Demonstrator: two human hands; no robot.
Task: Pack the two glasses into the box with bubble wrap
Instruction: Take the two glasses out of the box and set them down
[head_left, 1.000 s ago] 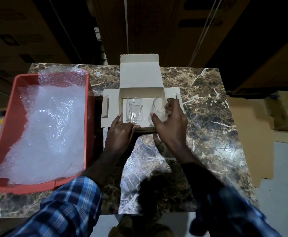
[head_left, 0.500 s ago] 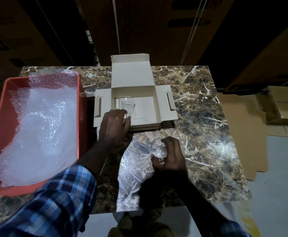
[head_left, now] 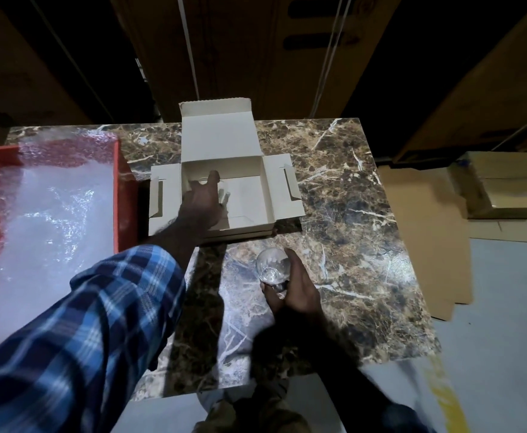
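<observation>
An open white cardboard box (head_left: 246, 195) stands at the back middle of the marble table (head_left: 349, 220), lid up, side flaps spread. My left hand (head_left: 201, 203) reaches into its left half and grips a clear glass (head_left: 224, 192), mostly hidden behind the fingers. My right hand (head_left: 296, 285) holds the second clear glass (head_left: 270, 268) over the table in front of the box, its mouth facing the camera. A sheet of bubble wrap (head_left: 46, 232) fills the red tray (head_left: 124, 195) on the left.
Flattened brown cartons (head_left: 428, 232) and a closed carton (head_left: 506, 189) lie on the floor to the right. Tall cardboard boxes (head_left: 231, 51) stand behind the table. The red tray's wall sits close to the box's left flap.
My left hand has moved deeper into the box around the glass there. My right hand with the other glass has stayed in front of the box. The camera has shifted closer.
</observation>
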